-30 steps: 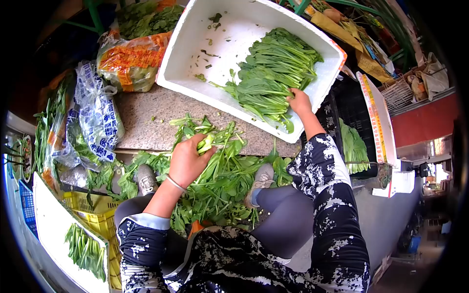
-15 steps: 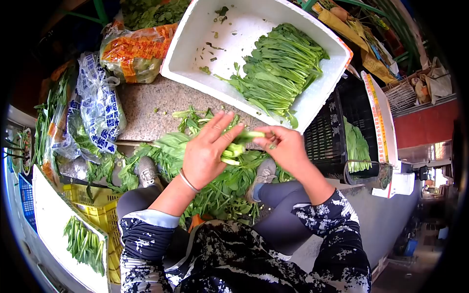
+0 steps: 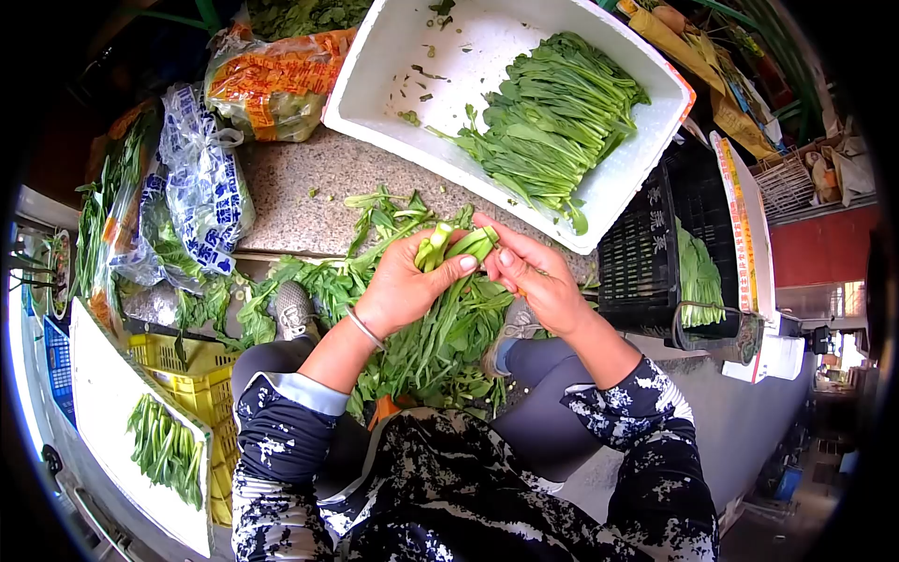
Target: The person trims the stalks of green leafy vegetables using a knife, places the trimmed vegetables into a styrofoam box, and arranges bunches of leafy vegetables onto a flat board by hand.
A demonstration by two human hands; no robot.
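In front of my knees, my left hand [image 3: 405, 283] is wrapped round a few leafy green stalks [image 3: 436, 245], their pale cut ends pointing up. My right hand [image 3: 536, 279] has its fingers closed at the end of one stalk, beside my left thumb. Its fingertips are partly hidden. Under both hands lies a loose heap of leafy greens [image 3: 426, 351] between my shoes. Beyond them, a white foam box [image 3: 375, 105] holds a neat row of the same greens [image 3: 562, 122], stalks side by side, with leaf scraps on its floor.
Plastic bags of vegetables [image 3: 201, 192] stand at the left, near an orange-printed bag [image 3: 281, 89]. A white foam lid [image 3: 103, 375] bearing a small bunch of greens rests by yellow crates [image 3: 192, 389]. At the right, a black crate [image 3: 646, 272] stands beside the foam box.
My hands have drawn together, and the left has turned so the stalk ends now point up. The right fingers stay at the stalks. The view has shifted slightly.
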